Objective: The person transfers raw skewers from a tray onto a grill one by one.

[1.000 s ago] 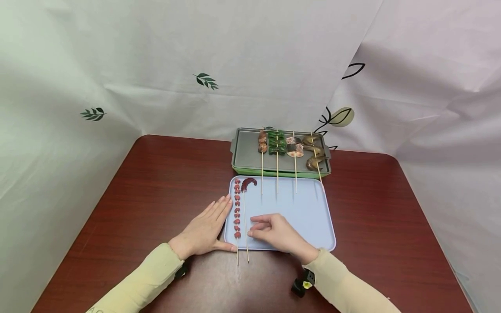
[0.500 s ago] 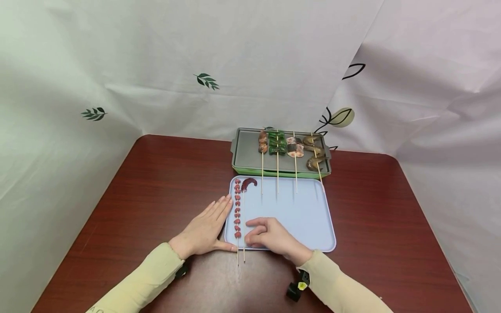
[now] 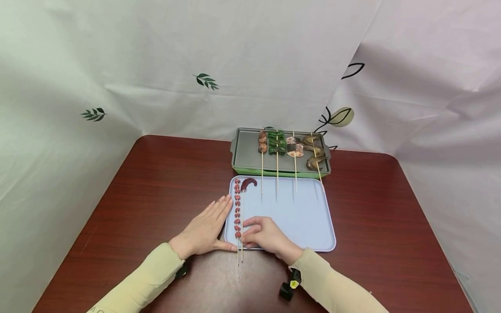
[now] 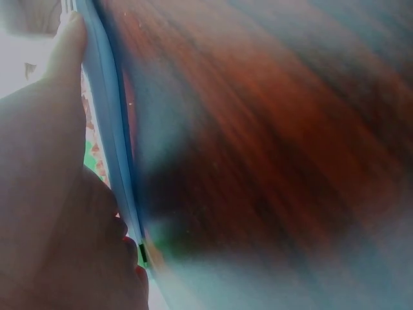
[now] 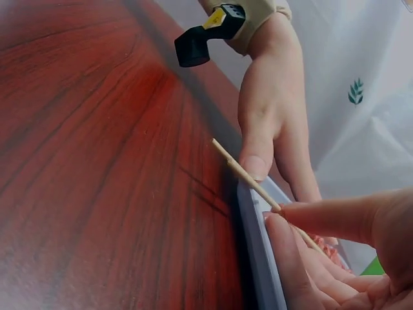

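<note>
My left hand [image 3: 205, 230] lies with straight fingers along the left rim of a pale blue tray [image 3: 297, 221], its thumb at the front corner. On the tray's left side lies a skewer of small red meat pieces [image 3: 237, 209]. Just right of it, nearly parallel, is a skewer with a dark red, curled, tentacle-like piece [image 3: 248, 183]. My right hand [image 3: 270, 237] pinches this second skewer's stick low down, near the front rim. In the right wrist view, thumb and finger meet at the sticks [image 5: 248, 179], whose ends jut past the tray rim [image 5: 261, 258].
Behind the tray stands a grey grill pan [image 3: 246, 152] with a green base. It bears brown meat [image 3: 262, 142], green pepper [image 3: 277, 143], fish-like slices [image 3: 295, 148] and shrimp-like pieces [image 3: 315, 152] on skewers; their sticks reach over the tray. The wooden table [image 3: 168, 174] meets white curtains behind.
My right hand has moved left and closed in on the tentacle-like skewer. Its stick has shifted left, closer to the red meat skewer. My left hand has stayed put.
</note>
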Available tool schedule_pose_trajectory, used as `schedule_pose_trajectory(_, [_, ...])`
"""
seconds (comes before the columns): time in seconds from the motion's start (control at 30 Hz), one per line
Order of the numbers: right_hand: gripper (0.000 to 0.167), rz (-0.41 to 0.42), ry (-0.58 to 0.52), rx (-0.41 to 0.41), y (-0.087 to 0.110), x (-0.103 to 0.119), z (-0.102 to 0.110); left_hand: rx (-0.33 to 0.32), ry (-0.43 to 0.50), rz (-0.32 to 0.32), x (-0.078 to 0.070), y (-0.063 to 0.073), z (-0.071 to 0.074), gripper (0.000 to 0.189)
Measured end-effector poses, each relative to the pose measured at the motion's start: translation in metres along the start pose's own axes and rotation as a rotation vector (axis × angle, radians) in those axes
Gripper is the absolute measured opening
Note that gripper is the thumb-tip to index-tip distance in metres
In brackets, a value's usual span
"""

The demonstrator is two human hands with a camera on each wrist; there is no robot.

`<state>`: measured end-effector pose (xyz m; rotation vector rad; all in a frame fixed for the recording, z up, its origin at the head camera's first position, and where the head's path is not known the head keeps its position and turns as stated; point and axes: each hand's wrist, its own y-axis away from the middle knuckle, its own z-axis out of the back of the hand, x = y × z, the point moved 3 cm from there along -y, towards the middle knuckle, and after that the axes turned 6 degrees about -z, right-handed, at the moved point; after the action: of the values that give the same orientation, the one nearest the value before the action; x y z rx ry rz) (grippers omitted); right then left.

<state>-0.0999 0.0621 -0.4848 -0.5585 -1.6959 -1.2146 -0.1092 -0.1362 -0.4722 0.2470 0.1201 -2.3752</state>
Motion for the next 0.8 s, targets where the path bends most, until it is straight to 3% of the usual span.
schedule_pose_trajectory(0.43, [0.04,0.063,-0.008,-0.038,0.014,0.005,0.007,0.008,0.002,0.014,0.001,0.0,-0.003,0.125])
schedule_pose_trajectory(0.8, [0.041,0.169,0.073,0.01,0.032,0.022,0.011,0.032,0.014,0.04,0.002,-0.001,-0.003,0.126])
